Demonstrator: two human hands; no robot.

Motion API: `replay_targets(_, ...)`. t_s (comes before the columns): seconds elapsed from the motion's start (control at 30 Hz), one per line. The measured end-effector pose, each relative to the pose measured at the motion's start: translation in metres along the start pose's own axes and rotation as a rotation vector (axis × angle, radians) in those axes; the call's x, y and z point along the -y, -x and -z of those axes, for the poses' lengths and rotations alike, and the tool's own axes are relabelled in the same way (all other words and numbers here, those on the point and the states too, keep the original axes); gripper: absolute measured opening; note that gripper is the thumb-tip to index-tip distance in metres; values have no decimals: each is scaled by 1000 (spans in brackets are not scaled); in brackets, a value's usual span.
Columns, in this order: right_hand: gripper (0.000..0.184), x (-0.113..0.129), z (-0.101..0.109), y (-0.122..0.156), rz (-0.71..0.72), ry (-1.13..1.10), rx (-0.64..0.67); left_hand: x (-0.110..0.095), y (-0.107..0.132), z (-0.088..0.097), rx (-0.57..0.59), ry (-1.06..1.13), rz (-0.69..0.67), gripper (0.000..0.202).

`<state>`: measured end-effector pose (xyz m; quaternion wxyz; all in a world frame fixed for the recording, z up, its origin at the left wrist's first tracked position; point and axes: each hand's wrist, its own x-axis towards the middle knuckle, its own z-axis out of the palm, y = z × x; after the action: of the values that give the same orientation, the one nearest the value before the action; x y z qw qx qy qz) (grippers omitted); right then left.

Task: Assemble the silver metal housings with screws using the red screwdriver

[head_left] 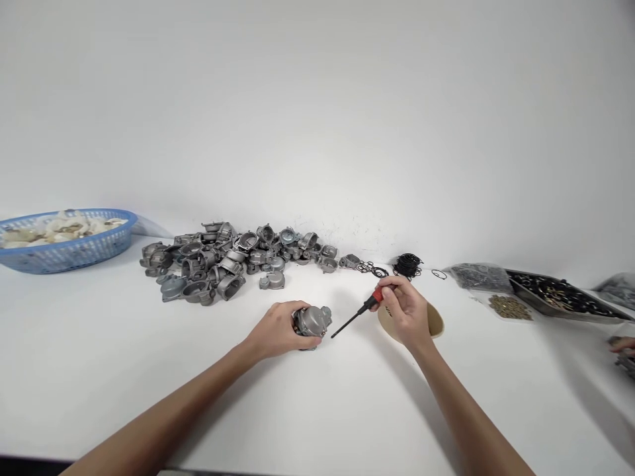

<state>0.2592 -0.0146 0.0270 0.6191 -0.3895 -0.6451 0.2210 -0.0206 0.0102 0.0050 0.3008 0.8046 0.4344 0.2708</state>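
Metal housing point(313, 321), centre of my view, on or just above the tabletop point(307, 410); I cannot tell which. Left hand point(278, 328) clasps its left side, thumb along the near edge, fingers round the far side. I judge it rigid, fairly heavy, smooth enough to slip; best taken round the body, top kept clear. Right hand point(405, 314) grasps the red handle of a screwdriver point(366, 305), tip just beside the housing, apparently apart. Tan round object point(436, 320) behind that hand, partly hidden. Farther out I note piled castings point(198, 264), a stack of black rings point(408, 265), a blue basket point(94, 252) far left, another person's hand point(624, 344) at the right edge
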Motion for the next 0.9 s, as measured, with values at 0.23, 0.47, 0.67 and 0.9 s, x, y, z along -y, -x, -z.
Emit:
replay_targets(0.23, 15, -4, -4, 1, 12, -7, 4, -5, 1, -7, -36, -122, -90, 47)
replay_targets(0.47, 14, -8, -3, 2, 8, -44, 44, -6, 1, -5, -24, -134, -86, 47)
replay_targets(0.67, 12, -9, 0, 2, -15, -55, 71, -5, 1, -7, -28, -161, -97, 48)
replay_targets(0.9, 12, -7, 2, 2, -5, -65, 191, -7, 1, -9, -76, -199, -15, 50)
